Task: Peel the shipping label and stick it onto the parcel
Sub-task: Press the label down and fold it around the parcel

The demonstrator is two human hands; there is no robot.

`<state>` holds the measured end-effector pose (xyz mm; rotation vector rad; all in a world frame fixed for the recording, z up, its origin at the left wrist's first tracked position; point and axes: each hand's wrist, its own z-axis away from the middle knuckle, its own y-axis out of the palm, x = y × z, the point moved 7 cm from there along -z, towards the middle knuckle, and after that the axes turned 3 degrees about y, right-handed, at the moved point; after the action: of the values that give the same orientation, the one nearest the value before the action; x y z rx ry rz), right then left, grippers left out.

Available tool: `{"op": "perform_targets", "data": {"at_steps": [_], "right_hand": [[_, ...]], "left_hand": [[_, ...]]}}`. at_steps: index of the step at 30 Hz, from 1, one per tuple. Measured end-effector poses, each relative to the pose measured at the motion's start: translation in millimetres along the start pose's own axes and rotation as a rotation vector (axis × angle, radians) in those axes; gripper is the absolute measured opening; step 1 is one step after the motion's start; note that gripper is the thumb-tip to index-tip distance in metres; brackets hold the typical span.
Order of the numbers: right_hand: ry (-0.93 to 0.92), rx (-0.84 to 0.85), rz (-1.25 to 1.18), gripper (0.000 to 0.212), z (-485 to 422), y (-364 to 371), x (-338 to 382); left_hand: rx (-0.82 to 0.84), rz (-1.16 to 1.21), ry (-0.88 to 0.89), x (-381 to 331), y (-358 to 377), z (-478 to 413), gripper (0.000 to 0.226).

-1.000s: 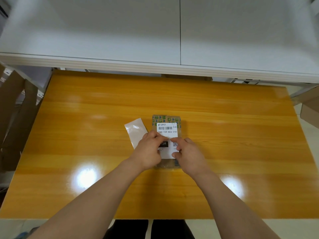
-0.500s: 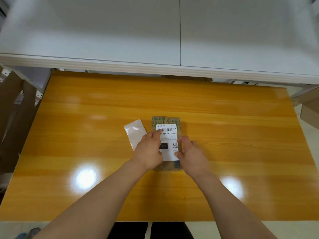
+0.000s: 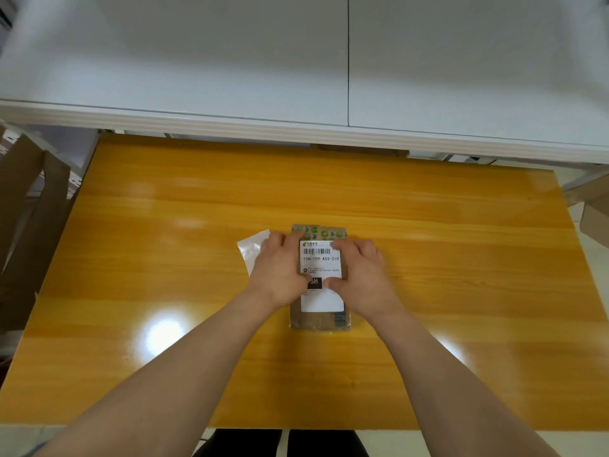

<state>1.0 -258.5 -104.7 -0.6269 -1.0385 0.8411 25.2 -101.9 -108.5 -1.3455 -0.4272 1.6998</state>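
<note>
A flat brown parcel (image 3: 316, 321) with green printed tape at its far end lies in the middle of the orange wooden table (image 3: 461, 258). A white shipping label (image 3: 321, 258) with a barcode and "15H-159-A03-210" lies on top of it. My left hand (image 3: 280, 275) rests spread along the label's left edge, fingers reaching its far corner. My right hand (image 3: 362, 278) lies flat on the right edge, thumb on the label's middle. Both hands press down and grip nothing.
A shiny white backing sheet (image 3: 250, 249) lies on the table just left of the parcel, partly under my left hand. A white shelf (image 3: 296, 127) overhangs the table's far edge. Cardboard pieces (image 3: 29, 209) lean at the left; another box (image 3: 593, 212) stands at the right.
Both hands have slid from the label's lower middle outward and toward its far corners, fingers now spread flat. The parcel and backing sheet have stayed in place.
</note>
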Motion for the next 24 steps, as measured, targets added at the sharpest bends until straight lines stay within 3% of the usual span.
{"op": "perform_targets", "data": {"at_steps": [3,7,13,24], "right_hand": [[-0.027,0.060,0.061,0.099,-9,-3,3],[-0.086,0.133,0.101,0.111,-21,-2,12],[-0.127,0.236,0.008,0.111,-34,7,22],[-0.104,0.229,-0.012,0.108,-45,9,20]], "left_hand": [[-0.001,-0.032,0.025,1,0,-4,0.110],[0.129,-0.084,0.023,0,7,-12,0.121],[0.156,0.074,0.006,9,12,-20,0.124],[0.116,0.269,-0.004,17,11,-37,0.115]]}}
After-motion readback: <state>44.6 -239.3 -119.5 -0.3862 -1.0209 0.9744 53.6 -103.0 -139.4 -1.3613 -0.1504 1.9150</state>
